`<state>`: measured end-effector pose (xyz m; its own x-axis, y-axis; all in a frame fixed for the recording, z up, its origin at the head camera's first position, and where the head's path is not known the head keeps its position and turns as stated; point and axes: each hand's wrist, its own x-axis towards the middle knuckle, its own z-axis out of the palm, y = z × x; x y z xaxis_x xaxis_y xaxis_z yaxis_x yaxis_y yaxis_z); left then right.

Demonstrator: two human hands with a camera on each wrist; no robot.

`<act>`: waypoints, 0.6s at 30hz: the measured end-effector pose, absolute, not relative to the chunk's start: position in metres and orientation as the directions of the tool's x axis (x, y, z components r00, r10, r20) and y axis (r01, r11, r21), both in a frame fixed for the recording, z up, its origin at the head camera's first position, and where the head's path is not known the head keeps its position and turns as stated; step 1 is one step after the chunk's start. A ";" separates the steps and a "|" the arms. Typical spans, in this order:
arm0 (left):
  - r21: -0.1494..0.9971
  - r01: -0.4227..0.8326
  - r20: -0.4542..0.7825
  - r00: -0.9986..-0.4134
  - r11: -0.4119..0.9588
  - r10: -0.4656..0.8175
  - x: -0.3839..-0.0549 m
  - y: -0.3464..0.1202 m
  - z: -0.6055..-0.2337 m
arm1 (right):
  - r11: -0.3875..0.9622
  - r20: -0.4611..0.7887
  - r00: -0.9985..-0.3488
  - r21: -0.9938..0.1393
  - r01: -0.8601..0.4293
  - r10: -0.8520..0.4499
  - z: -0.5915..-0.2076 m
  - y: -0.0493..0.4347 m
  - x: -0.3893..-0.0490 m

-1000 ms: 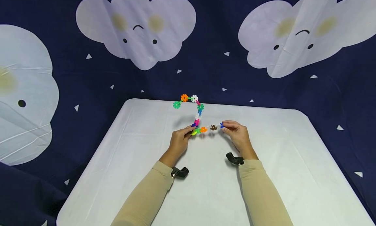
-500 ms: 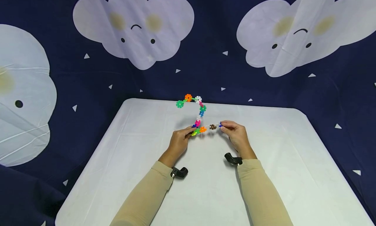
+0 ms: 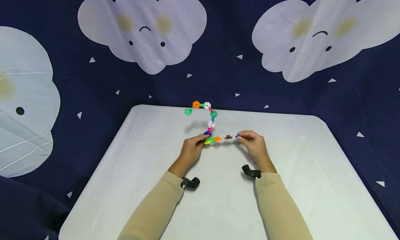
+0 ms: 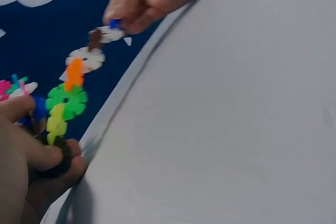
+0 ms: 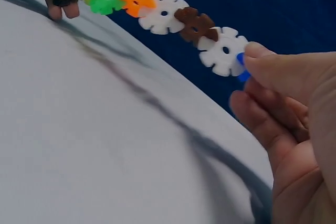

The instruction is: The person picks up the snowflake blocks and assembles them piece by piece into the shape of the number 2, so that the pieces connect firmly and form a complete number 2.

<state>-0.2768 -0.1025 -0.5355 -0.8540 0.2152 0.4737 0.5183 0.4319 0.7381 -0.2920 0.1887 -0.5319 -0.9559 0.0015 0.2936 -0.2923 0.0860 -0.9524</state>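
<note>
Interlocking plastic snowflake discs form one long colourful chain, held above the table by both hands. My left hand [image 3: 191, 150] pinches a dark disc [image 4: 64, 158] partway along it, beside a yellow disc [image 4: 56, 124]. At the chain's right end, my right hand [image 3: 256, 150] pinches a blue disc [image 5: 242, 71], partly hidden by the thumb. That blue disc is joined to a white disc [image 5: 223, 51], followed by a brown disc [image 5: 193, 27]. Beyond my left hand the chain rises and curves left past an orange disc [image 3: 196, 104] to a green end disc [image 3: 188, 111].
A white-covered table [image 3: 225, 205] with rounded far corners lies under the hands. Behind it hangs a dark blue cloth [image 3: 225, 77] printed with pale clouds and small triangles. Each wrist wears a black camera mount, such as the left one [image 3: 191, 182].
My right hand has shifted slightly right and down, and the brown disc beside it has turned flatter. The chain's far curve swung right, then back left. My left hand stays nearly still.
</note>
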 end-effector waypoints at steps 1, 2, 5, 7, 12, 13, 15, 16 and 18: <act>0.760 0.495 0.445 -0.869 0.421 0.217 -0.277 -0.103 -0.535 | 0.120 0.294 -0.956 -0.949 -0.293 -0.013 -0.532 0.191 -0.290; 0.783 0.470 0.415 -0.882 0.406 0.222 -0.276 -0.104 -0.534 | 0.155 0.292 -0.956 -0.944 -0.293 -0.027 -0.533 0.194 -0.289; 0.852 0.381 0.305 -0.919 0.360 0.251 -0.277 -0.108 -0.531 | 0.249 0.270 -0.961 -0.928 -0.278 -0.066 -0.533 0.201 -0.285; 0.880 0.336 0.248 -0.928 0.336 0.279 -0.277 -0.111 -0.530 | 0.290 0.235 -0.968 -0.924 -0.250 -0.089 -0.533 0.205 -0.283; 0.901 0.293 0.179 -0.922 0.319 0.343 -0.279 -0.119 -0.527 | 0.361 0.135 -0.983 -0.917 -0.172 -0.125 -0.530 0.210 -0.277; 0.903 0.287 0.167 -0.921 0.321 0.353 -0.279 -0.121 -0.526 | 0.374 0.122 -0.984 -0.913 -0.163 -0.132 -0.529 0.211 -0.275; 0.913 0.264 0.136 -0.915 0.310 0.380 -0.278 -0.123 -0.524 | 0.393 0.100 -0.984 -0.907 -0.150 -0.146 -0.527 0.212 -0.273; 0.915 0.256 0.121 -0.911 0.311 0.393 -0.277 -0.124 -0.524 | 0.403 0.092 -0.984 -0.903 -0.148 -0.154 -0.526 0.213 -0.271; 0.914 0.244 0.091 -0.902 0.324 0.423 -0.277 -0.126 -0.523 | 0.419 0.082 -0.982 -0.896 -0.146 -0.168 -0.525 0.214 -0.268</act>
